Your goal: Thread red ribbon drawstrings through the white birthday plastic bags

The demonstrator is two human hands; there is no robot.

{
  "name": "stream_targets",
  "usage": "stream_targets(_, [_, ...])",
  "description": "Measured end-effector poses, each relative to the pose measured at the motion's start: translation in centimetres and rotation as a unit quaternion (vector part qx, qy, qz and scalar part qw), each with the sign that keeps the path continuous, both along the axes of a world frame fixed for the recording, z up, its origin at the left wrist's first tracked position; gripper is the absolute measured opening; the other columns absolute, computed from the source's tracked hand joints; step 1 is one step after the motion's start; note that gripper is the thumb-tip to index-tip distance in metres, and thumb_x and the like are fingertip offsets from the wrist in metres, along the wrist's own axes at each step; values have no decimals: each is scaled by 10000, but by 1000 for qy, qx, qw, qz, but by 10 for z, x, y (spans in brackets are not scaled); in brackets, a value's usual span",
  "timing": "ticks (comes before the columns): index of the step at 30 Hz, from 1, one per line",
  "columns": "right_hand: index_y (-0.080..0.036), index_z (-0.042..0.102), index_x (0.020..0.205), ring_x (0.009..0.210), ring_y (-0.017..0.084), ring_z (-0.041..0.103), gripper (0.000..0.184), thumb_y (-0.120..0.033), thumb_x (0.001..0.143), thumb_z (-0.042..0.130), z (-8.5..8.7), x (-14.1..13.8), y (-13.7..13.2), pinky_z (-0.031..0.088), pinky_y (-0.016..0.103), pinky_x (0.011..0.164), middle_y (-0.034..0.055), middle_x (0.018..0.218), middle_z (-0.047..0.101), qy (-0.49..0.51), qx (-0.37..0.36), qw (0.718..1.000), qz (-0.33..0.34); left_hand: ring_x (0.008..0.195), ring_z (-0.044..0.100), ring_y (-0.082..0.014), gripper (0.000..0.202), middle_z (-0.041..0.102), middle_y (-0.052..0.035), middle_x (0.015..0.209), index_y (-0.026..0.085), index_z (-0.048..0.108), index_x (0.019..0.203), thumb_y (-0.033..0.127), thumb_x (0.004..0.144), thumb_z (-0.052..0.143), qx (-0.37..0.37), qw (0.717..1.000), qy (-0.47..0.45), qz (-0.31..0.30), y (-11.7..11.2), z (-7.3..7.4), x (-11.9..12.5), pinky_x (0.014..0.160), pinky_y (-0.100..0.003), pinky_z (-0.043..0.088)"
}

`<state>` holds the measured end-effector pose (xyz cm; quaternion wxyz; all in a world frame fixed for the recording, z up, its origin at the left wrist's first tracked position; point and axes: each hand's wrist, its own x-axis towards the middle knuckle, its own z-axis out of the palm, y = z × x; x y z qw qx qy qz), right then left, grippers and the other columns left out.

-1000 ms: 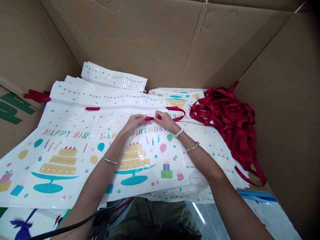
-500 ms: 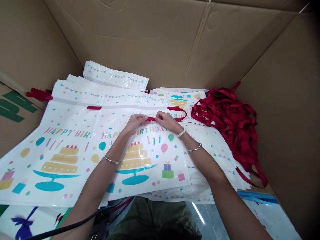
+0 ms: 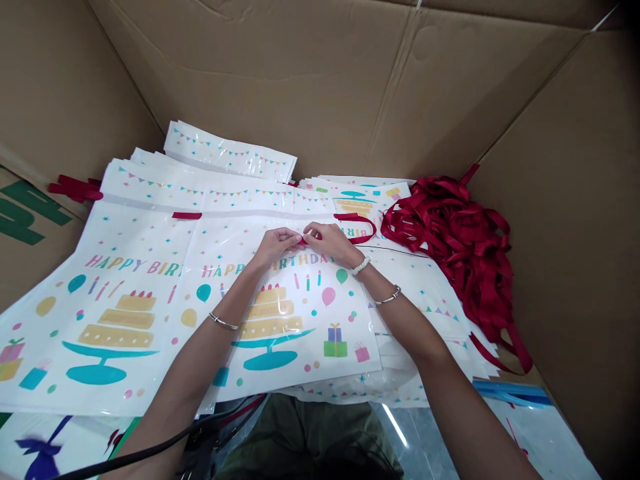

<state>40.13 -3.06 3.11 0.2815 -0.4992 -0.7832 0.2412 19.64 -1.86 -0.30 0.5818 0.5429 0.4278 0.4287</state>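
A red ribbon (image 3: 373,233) lies across a white printed sheet (image 3: 305,287) with "HAPPY BIRTHDAY" lettering and a cake picture. My left hand (image 3: 279,245) pinches the ribbon's end with thumb and fingers. Right beside it, my right hand (image 3: 327,241) is closed on the same ribbon, and the fingertips of both hands almost meet. Only a small bit of red shows between them; the rest of that stretch is hidden by my fingers. From under my right hand the ribbon loops round to the sheet's grey band. A short red strip (image 3: 187,215) crosses that band farther left.
A tangled heap of red ribbon (image 3: 450,247) lies at the right. Folded printed sheets (image 3: 230,152) are stacked behind. Tall cardboard walls (image 3: 280,73) enclose the back and sides. More red ribbon ends (image 3: 75,189) stick out at the left. A black cable (image 3: 150,450) crosses the lower left.
My right hand has shifted slightly left to meet my left hand, so the red stretch showing between them has shortened. The ribbon's loop bulges slightly farther right.
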Motion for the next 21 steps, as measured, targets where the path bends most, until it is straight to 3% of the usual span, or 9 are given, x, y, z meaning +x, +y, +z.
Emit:
stream_targets(4, [-151, 753, 936, 723, 130, 579, 224, -263, 958, 560, -3, -3, 2, 395, 246, 710, 32, 826, 723, 50, -55, 996, 52, 806, 770, -261, 599, 782, -123, 798, 143, 725, 858, 615, 574, 961, -7, 1000, 2, 1, -2, 1, 0, 781, -355, 610])
stream_targets(10, [-118, 775, 1058, 615, 100, 506, 320, -328, 887, 605, -2, 4, 2, 354, 216, 587, 21, 736, 696, 108, -162, 980, 50, 790, 763, -259, 630, 777, -115, 773, 138, 730, 854, 649, 560, 952, 12, 1000, 7, -12, -3, 2, 0, 778, -361, 608])
stream_targets(14, [-116, 753, 969, 617, 99, 514, 316, -392, 859, 646, -3, 5, 3, 350, 208, 571, 30, 738, 703, 131, -176, 974, 57, 779, 756, -257, 631, 775, -120, 773, 137, 733, 843, 658, 555, 943, 21, 1000, 20, -8, -4, 2, 0, 757, -359, 602])
stream_targets(21, [-120, 683, 893, 618, 96, 536, 234, -346, 831, 677, -2, 3, 1, 356, 194, 555, 60, 779, 736, 160, -200, 966, 40, 721, 736, -238, 616, 749, -91, 694, 141, 729, 799, 640, 515, 952, 33, 999, 17, 12, -4, 2, 4, 685, -325, 572])
